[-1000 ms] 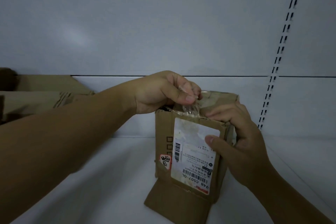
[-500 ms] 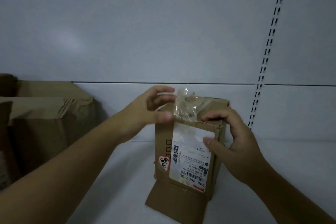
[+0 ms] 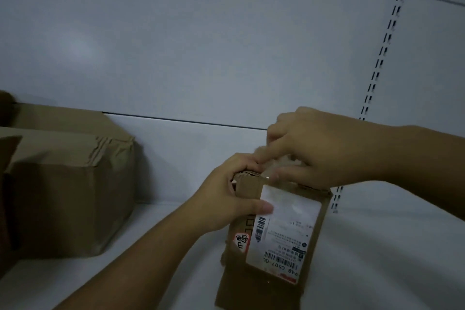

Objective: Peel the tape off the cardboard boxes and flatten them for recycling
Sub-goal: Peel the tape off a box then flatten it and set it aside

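Note:
A small brown cardboard box (image 3: 251, 282) stands upright on the white surface, a white shipping label (image 3: 284, 231) on its near face and a flap hanging open at its bottom. My left hand (image 3: 226, 196) grips the box's upper left corner, thumb pressed on the label's edge. My right hand (image 3: 322, 151) is over the box's top, its fingers pinching crumpled clear tape (image 3: 284, 161) there. The box's top is mostly hidden by both hands.
A larger brown cardboard box (image 3: 68, 196) with a creased top corner sits at the left against the white wall. A slotted shelf rail (image 3: 382, 53) runs up the wall at the right. The white surface (image 3: 390, 259) stretches right of the small box.
My left hand let go of the tape and now grips the box's upper left corner. My right hand left the box's right side and took hold of the tape on top.

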Available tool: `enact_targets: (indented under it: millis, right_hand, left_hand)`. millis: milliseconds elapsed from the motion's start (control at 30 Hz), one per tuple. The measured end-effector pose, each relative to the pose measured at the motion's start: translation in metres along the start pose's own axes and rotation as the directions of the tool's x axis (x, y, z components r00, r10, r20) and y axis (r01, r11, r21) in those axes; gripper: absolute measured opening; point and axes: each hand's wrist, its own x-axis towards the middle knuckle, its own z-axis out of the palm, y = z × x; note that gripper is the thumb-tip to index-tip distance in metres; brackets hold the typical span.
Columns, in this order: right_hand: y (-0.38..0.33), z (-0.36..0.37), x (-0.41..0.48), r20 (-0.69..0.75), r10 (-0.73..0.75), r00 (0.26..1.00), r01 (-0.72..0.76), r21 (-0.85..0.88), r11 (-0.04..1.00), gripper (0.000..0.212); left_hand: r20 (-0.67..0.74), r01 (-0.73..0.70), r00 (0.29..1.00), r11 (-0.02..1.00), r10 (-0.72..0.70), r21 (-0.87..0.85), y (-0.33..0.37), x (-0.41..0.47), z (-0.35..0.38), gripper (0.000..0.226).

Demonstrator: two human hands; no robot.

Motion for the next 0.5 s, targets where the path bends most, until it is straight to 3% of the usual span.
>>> enact_targets:
  millis: [133,300,500]
  right_hand:
    - [-0.002,-0.001,0.011,0.018,-0.036,0.999,0.035,0.013,0.999,0.033]
    - [-0.002,0.006,0.005,-0.147,-0.154,0.977,0.142,-0.087,0.986,0.018]
    - [-0.001,0.022,-0.013,-0.218,-0.053,0.975,0.047,-0.033,0.998,0.02]
  left_hand:
    - [-0.003,-0.021,1.0,1.0,0.021,0.012,0.0,0.003,0.0,0.044]
    - [-0.033,-0.04,0.999,0.999,0.041,0.038,-0.005,0.003,-0.002,0.046]
    - [-0.047,-0.069,0.996,0.993,0.073,0.095,-0.008,0.005,-0.005,0.047]
